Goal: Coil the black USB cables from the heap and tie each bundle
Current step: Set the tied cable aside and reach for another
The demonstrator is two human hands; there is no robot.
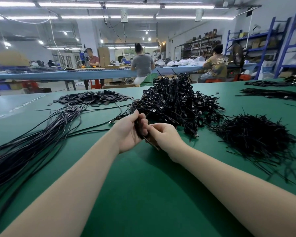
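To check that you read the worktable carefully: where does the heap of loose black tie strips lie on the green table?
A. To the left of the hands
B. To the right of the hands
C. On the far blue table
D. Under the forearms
B: the heap of loose tie strips lies on the green table to the right of the right hand, while long uncoiled cables lie on the left.

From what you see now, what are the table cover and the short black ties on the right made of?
Table cover: likely a rubber or vinyl mat, matte green, smooth with a soft sheen. Short black ties: probably plastic-coated wire; thin, stiff strands keeping kinks, though too small to confirm.
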